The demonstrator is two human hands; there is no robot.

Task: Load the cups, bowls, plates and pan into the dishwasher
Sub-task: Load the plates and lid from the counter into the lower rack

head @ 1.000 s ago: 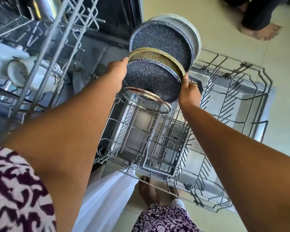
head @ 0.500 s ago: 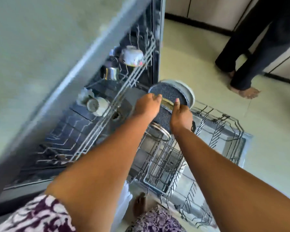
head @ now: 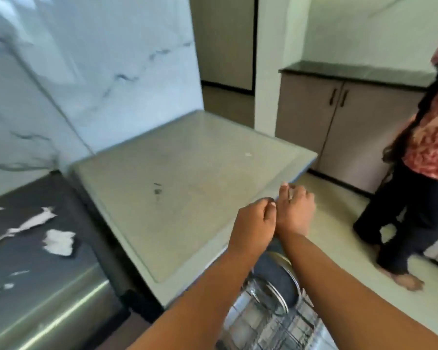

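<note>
Head view: left hand [head: 254, 221] and right hand [head: 295, 213] hovering together, loosely curled, holding nothing, above dark pan [head: 276, 271] sitting upright in rack [head: 276, 324], near right; probably heavy, rigid, best gripped by rim.

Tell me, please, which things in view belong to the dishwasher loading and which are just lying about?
Belonging to the job:
- dark speckled pan, standing in the rack
- wire lower rack
- left hand and right hand, held together, holding nothing that shows

Just lying about:
- grey countertop
- white scraps on the dark surface
- cabinet
- another person standing by
</note>
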